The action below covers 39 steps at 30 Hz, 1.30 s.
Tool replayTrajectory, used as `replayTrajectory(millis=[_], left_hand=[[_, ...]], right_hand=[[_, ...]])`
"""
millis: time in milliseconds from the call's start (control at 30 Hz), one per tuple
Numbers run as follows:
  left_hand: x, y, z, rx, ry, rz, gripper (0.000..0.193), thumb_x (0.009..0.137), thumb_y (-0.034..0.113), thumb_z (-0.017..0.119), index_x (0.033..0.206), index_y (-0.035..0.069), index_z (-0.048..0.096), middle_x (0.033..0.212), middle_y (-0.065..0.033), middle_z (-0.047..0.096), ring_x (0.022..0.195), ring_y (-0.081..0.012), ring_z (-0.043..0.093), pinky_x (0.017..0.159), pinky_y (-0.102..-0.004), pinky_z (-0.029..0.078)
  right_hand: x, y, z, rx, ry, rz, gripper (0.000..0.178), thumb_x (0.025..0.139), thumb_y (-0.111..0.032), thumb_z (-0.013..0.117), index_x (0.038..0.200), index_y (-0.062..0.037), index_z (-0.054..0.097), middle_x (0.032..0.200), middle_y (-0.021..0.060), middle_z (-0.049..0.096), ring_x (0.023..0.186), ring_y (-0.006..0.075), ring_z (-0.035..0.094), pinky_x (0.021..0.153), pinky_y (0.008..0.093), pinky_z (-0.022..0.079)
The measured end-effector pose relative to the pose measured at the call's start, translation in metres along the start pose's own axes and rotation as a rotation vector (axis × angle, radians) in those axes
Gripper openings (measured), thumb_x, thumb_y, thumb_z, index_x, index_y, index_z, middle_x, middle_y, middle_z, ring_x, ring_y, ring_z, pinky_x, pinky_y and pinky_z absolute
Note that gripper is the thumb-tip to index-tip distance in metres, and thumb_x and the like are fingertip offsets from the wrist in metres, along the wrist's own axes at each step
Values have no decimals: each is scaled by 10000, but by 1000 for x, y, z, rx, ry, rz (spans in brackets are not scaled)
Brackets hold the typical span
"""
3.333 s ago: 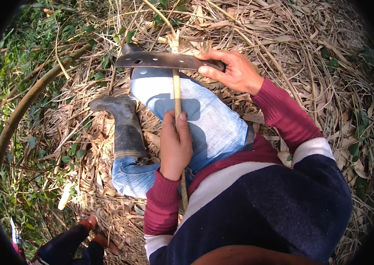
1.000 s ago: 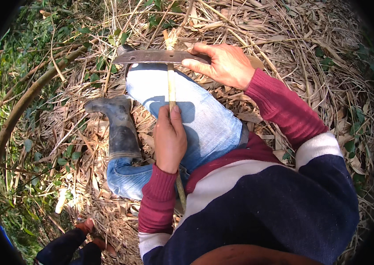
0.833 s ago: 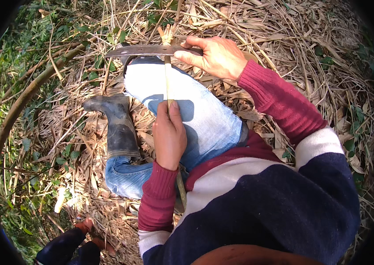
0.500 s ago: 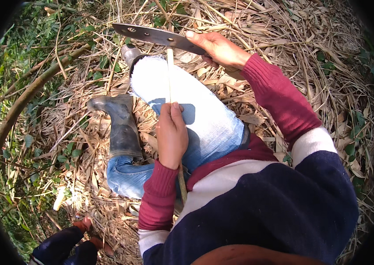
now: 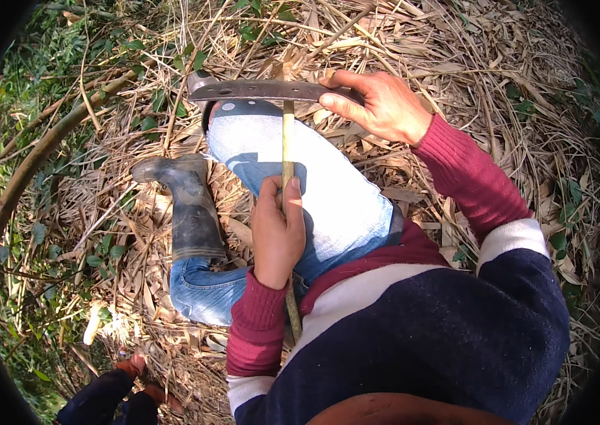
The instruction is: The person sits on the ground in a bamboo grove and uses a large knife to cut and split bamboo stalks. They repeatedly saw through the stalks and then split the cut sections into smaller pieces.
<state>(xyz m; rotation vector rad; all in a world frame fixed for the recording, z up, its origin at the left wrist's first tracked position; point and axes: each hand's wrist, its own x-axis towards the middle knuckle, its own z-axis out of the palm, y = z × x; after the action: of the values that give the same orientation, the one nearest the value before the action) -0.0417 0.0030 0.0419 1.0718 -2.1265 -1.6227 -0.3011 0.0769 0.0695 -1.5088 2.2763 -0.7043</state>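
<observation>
My left hand [image 5: 276, 237] is closed round a thin, pale stick [image 5: 288, 138] above my thigh. The stick runs from my lap past the knee, and its lower end shows below my wrist. In my right hand [image 5: 387, 106] is a long, dark machete [image 5: 254, 89] with round holes along its blade. I grip it at its right end, thumb and fingers on the metal; any handle is hidden by the hand. The blade lies across the stick near its far end, above the knee, and casts a shadow on the jeans.
My bent legs in blue jeans [image 5: 328, 184] and a muddy rubber boot [image 5: 197, 205] rest on dry leaves and stalks [image 5: 491, 92]. A thick curved branch [image 5: 27, 166] arches at the left beside green plants. Another person's feet [image 5: 132, 365] show at the lower left.
The machete has come down and nearer to me, turning so its blade looks narrower. My right hand has shifted right. The stick has tilted more upright, with my left hand still round it.
</observation>
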Motion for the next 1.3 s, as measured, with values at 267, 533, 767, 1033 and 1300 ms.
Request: replayTrajectory(millis=[267,533,767,1033,1300], left_hand=[[1,21,14,466,157,61,229,1047,225,536,1034,1,580,729,-226,622,648,-430,608,583,-484,445],[6,9,12,425,209,166,221,1061,236,521,1053,23,575,661,-156,605,561,-334,585,535,-433,438],[5,26,-15,-545,-176,-351,217,1079,289,514,1030,81,550,633,20,520,429,-47,418,392,-198,302],[1,17,-13,-485,-190,-294,234,1081,263,507,1154,45,555,638,32,485,421,-34,362,378,-198,277],[3,-3,0,-236,-81,-91,257,1091,254,486,1113,5,546,691,1,505,571,-77,453,521,-246,370]], right_hand=[[14,-10,11,-136,19,14,671,960,-736,418,1151,-142,665,619,109,613,642,344,659,598,466,501],[24,10,47,281,118,41,828,941,-802,361,1155,-64,668,606,88,582,621,279,652,582,413,528],[25,34,28,709,-123,214,891,927,-814,394,1150,-2,684,559,-17,457,498,87,507,447,275,441],[-4,18,13,27,44,-28,716,964,-714,449,1162,-70,691,674,109,623,642,272,636,649,428,502],[1,6,22,-62,29,33,745,950,-787,357,1060,-116,661,672,91,664,688,314,693,632,456,535]])
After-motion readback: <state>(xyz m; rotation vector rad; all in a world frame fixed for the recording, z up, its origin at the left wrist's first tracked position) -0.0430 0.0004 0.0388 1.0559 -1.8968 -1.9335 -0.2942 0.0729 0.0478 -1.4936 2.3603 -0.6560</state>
